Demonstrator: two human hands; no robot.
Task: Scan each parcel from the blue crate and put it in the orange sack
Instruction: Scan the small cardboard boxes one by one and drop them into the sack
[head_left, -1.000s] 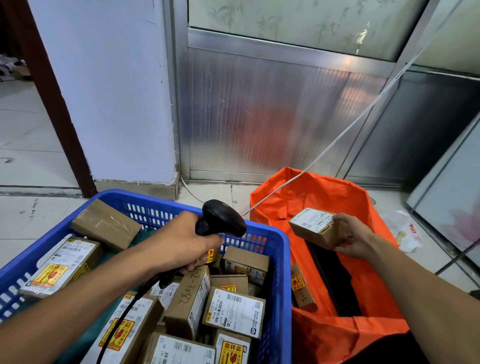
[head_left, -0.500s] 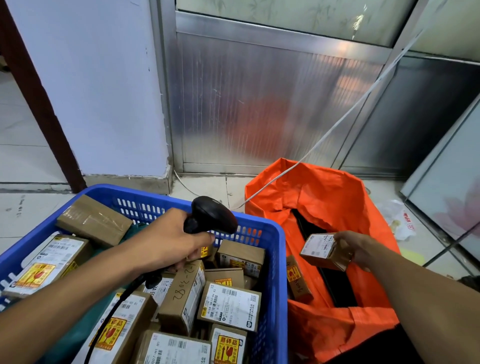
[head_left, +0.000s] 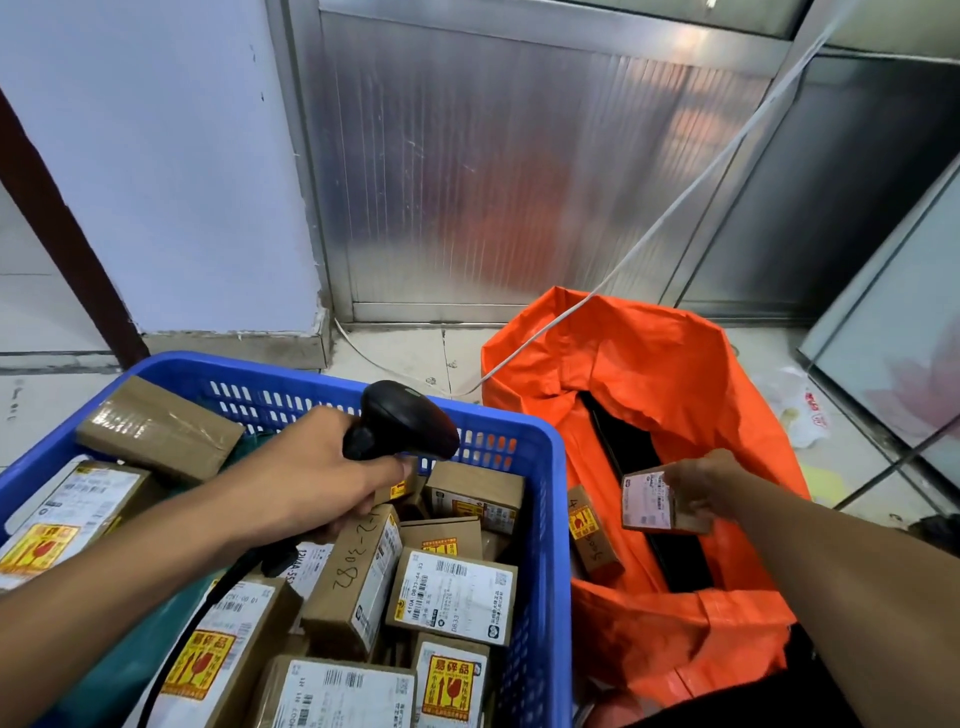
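Cardboard gives the small parcel (head_left: 655, 501) stiff, flat faces, and it looks light enough for one hand; the short ends seem the natural place to hold it. The head view shows it as a brown box with a white printed label, held by the right hand (head_left: 698, 483), whose fingers curl round its right end, over the dark opening of the orange sack (head_left: 675, 364). The left hand (head_left: 322, 467) grips the black scanner (head_left: 402, 421) above the blue crate (head_left: 550, 519), which holds many more labelled boxes, some with yellow fragile stickers.
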